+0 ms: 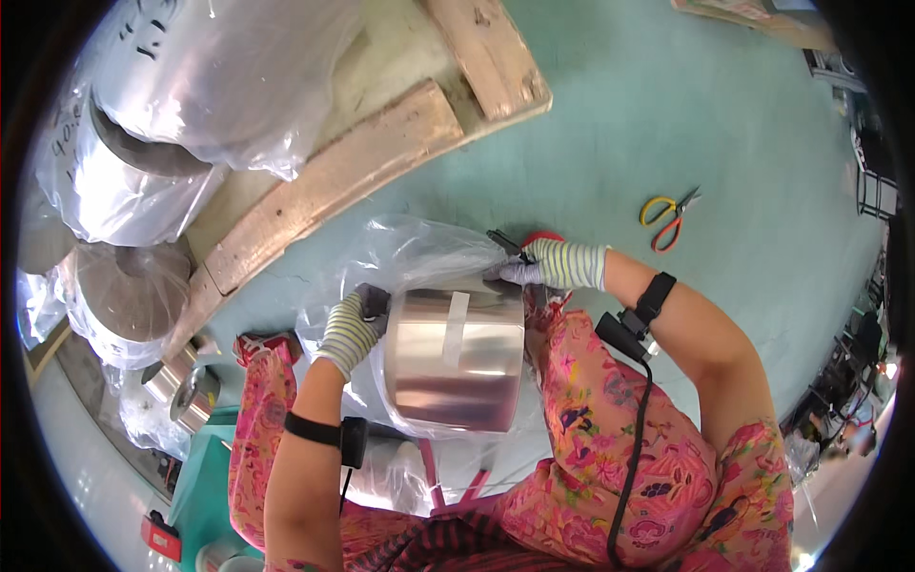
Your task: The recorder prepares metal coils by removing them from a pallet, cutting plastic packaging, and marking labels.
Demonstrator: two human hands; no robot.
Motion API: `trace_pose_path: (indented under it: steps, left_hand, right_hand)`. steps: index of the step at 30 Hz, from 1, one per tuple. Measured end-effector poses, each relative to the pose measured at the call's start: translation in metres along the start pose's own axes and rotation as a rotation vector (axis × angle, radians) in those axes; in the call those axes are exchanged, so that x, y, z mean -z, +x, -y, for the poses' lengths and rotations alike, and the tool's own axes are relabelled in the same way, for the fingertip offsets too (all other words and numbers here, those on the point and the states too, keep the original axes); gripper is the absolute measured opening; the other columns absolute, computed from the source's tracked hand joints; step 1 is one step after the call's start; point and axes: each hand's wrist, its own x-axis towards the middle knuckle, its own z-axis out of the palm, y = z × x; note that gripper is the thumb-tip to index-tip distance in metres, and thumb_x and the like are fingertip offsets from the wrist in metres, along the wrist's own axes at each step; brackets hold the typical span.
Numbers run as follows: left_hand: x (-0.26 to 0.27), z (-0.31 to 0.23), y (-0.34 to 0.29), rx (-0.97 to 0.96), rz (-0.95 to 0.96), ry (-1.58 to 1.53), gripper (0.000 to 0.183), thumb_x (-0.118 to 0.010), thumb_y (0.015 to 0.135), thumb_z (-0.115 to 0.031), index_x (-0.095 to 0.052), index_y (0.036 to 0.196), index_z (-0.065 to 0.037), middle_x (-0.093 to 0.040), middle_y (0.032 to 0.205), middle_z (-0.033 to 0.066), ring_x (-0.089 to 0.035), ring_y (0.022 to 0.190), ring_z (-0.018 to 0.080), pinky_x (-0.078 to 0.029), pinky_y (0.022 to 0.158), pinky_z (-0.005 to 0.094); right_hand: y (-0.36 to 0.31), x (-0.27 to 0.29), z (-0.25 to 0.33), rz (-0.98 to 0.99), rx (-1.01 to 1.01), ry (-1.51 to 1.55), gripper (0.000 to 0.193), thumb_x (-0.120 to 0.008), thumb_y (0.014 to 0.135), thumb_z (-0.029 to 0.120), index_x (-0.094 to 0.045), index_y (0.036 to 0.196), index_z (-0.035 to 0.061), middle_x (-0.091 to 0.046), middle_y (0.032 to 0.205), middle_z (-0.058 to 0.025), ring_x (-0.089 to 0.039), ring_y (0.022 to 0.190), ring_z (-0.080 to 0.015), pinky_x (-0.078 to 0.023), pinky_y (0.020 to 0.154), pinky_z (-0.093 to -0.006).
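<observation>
A shiny metal foil roll [456, 377] lies on its side between my legs, with a pale strip of tape on its surface. A clear plastic bag [405, 250] spreads loosely beyond and around it. At the roll's far left corner, my left hand [353, 329], in a striped glove with dark fingertips, is closed on the plastic. My right hand [562, 264], gloved alike, is at the far right corner with its fingers bent over the plastic edge. Beside those fingers is a narrow black thing [508, 244] whose kind I cannot make out.
Pliers [671, 221] with yellow and orange handles lie on the green floor to the right. A wooden pallet [329, 181] carrying large plastic-wrapped rolls [224, 76] fills the far left. Smaller metal rolls [195, 398] stand near my left shoe [262, 349].
</observation>
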Motion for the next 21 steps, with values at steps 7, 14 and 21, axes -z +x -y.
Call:
trace_pose_path:
  steps: [7, 14, 21]
  left_hand:
    - [-0.029, -0.022, 0.017, -0.299, -0.058, 0.54, 0.031, -0.053, 0.075, 0.006, -0.053, 0.103, -0.004, -0.06, 0.091, 0.0089, -0.059, 0.08, 0.0179, -0.047, 0.073, 0.0272]
    - [-0.021, -0.038, 0.018, -0.483, -0.038, 0.89, 0.049, -0.046, 0.078, 0.002, -0.048, 0.123, -0.018, -0.049, 0.115, 0.0155, -0.053, 0.099, 0.0305, -0.046, 0.083, 0.0316]
    - [-0.022, -0.046, 0.02, -0.657, -0.066, 0.856, 0.045, -0.046, 0.076, 0.01, -0.058, 0.113, -0.012, -0.053, 0.113, 0.0139, -0.053, 0.102, 0.0254, -0.044, 0.088, 0.0283]
  right_hand:
    - [-0.021, 0.037, -0.008, -0.175, 0.035, 0.397, 0.053, -0.05, 0.085, 0.048, -0.054, 0.113, 0.0038, -0.062, 0.086, -0.0053, -0.057, 0.075, -0.0156, -0.047, 0.06, -0.0288]
    - [-0.101, 0.132, 0.012, -0.292, -0.325, -0.067, 0.041, -0.051, 0.082, 0.047, -0.062, 0.094, 0.0091, -0.063, 0.077, -0.0061, -0.06, 0.066, -0.0145, -0.044, 0.056, -0.0296]
    - [-0.235, 0.207, -0.059, -0.152, -0.497, -1.512, 0.016, -0.062, 0.07, 0.016, -0.06, 0.086, 0.0108, -0.06, 0.079, -0.0122, -0.058, 0.072, -0.0325, -0.045, 0.063, -0.0427]
